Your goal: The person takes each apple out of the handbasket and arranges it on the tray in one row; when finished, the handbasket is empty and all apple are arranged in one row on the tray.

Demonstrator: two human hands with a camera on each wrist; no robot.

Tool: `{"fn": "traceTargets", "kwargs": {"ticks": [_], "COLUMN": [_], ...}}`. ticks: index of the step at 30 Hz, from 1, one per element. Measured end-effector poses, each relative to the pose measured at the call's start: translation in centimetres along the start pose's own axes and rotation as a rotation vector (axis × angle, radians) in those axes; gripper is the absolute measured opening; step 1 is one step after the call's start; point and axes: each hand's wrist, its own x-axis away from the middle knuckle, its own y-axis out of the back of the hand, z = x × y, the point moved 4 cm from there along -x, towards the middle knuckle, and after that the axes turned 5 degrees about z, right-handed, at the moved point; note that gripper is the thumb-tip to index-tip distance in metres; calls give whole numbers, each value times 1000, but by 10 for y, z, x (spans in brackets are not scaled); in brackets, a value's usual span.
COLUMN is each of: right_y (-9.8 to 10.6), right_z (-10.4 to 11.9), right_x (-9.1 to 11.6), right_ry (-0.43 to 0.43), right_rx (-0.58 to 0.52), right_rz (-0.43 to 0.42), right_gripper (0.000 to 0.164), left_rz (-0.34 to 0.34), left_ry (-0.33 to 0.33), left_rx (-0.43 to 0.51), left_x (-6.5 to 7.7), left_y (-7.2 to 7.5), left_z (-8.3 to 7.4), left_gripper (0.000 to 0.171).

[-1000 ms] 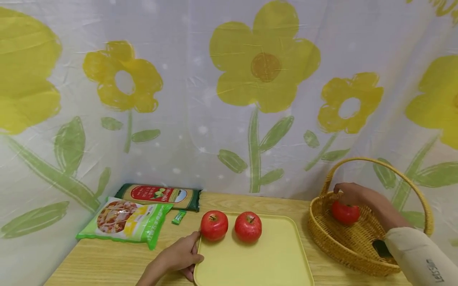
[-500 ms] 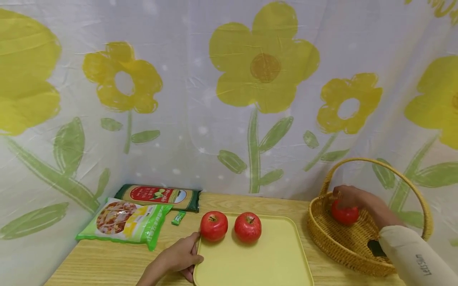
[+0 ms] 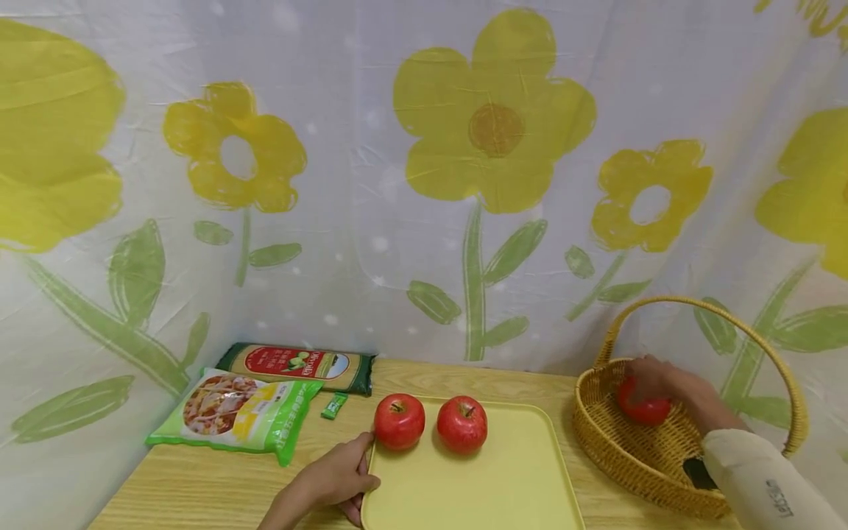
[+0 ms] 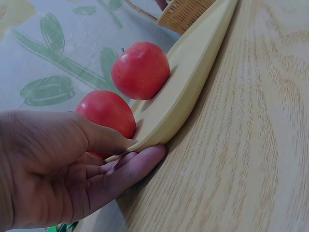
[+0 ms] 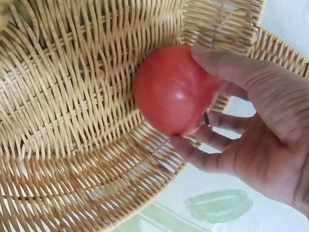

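My left hand (image 3: 338, 475) pinches the left rim of a yellow tray (image 3: 490, 489), thumb on top and fingers beneath, as the left wrist view shows. Two red apples stand side by side on the tray's far left part: one apple (image 3: 400, 422) near the corner by my fingertips, the other apple (image 3: 461, 425) to its right. Inside the wicker basket (image 3: 599, 456) at the right, my right hand (image 3: 665, 383) holds a third red apple (image 5: 174, 92). Its thumb lies on one side and its fingers curl round the other. The apple sits close against the woven wall.
A green-edged food bag (image 3: 232, 412) overlaps a dark green pasta pack (image 3: 301, 366) at the back left. Beside them lies a small green packet (image 3: 334, 405). The basket's tall handle (image 3: 702, 303) arches over my right forearm. A flowered curtain (image 3: 371, 243) hangs behind the wooden table (image 3: 199, 486).
My right hand has lowered slightly onto the apple in the basket, its fingers now covering more of it. My left hand keeps its place at the tray. The head view shifts slightly.
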Motion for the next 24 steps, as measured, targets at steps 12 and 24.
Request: {"fn": "traceTargets", "kwargs": {"ticks": [12,24], "right_y": [-17,-16], "right_z": [-3,-4], "right_x": [11,12], "right_ry": [-64,-48], "right_rx": [-311,-298], "right_rz": [133,53], "right_gripper": [83,66], "left_rz": [-21,-6], "left_ry": [16,27], "left_rx": [-11,-9], "left_x": [2,2], "left_y": [-1,2], "left_z": [0,-2], "left_gripper": [65,68]}}
